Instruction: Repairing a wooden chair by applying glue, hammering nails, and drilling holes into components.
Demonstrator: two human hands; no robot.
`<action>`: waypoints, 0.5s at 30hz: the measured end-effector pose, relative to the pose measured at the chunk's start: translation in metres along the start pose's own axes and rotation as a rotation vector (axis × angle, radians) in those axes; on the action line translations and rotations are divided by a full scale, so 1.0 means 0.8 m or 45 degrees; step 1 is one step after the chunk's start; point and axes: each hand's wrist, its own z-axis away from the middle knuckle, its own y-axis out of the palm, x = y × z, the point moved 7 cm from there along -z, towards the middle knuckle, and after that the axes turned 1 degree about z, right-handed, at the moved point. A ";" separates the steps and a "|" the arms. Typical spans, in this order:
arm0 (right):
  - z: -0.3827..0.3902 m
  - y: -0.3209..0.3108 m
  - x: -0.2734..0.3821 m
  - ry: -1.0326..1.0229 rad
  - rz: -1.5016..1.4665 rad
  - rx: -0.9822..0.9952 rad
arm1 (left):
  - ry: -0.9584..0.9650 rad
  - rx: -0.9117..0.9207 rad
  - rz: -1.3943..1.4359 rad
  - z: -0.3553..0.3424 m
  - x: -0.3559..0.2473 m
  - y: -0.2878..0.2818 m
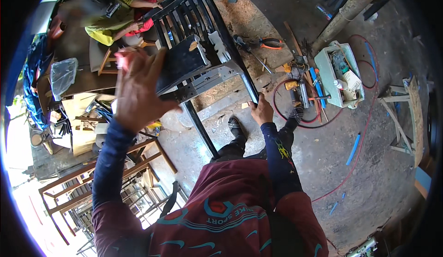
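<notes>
A black slatted wooden chair (182, 65) is tipped before me, its slatted back pointing away and a metal bracket strip (212, 80) across its near edge. Around one dark leg (249, 87) of it, my right hand (262, 110) is closed. My left hand (138, 84) is raised at the chair's left side, thumb and fingers spread, smeared by motion. A blurred pinkish-red patch (125, 58) shows at its fingertips; whether I hold it is unclear. Another chair leg (200, 130) comes down toward my lap.
A seated person (110, 19) in yellow and red is at the far left. Beyond the chair lies a sawdust-covered board (244, 19) with orange-handled pliers (271, 43). A toolbox (330, 74), red hose (355, 164) and post (348, 14) stand right. Wooden frames (99, 176) fill the left.
</notes>
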 end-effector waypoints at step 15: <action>-0.001 0.019 0.002 0.014 0.124 -0.016 | -0.108 -0.424 0.074 0.011 0.027 0.048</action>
